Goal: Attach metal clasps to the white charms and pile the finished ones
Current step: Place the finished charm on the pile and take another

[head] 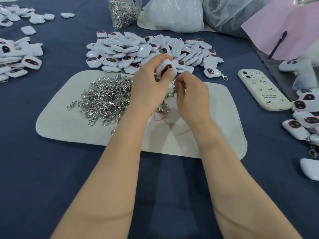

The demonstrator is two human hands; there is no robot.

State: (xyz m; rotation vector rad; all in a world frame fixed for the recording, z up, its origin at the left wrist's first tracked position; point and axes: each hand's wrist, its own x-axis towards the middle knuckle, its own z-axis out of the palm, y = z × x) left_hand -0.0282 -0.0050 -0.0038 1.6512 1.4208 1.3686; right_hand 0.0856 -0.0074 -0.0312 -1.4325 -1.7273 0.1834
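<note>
My left hand (150, 83) grips a white charm (166, 67) with a dark red-rimmed face, held above the pale mat (215, 118). Just to its right, my right hand (191, 94) pinches a metal clasp (174, 91) that hangs beside the charm's lower edge. A loose heap of silver clasps (105, 99) lies on the mat's left half. Behind my hands spreads a big pile of white charms (146, 49). One charm with a clasp on it (213, 72) lies at that pile's right end.
More charm piles lie at the left (19, 61) and the right edge (305, 116). A white phone (262, 90) rests right of the mat. A clear bag of clasps (123, 12) and plastic bags (172, 14) stand at the back on the blue cloth (51, 169).
</note>
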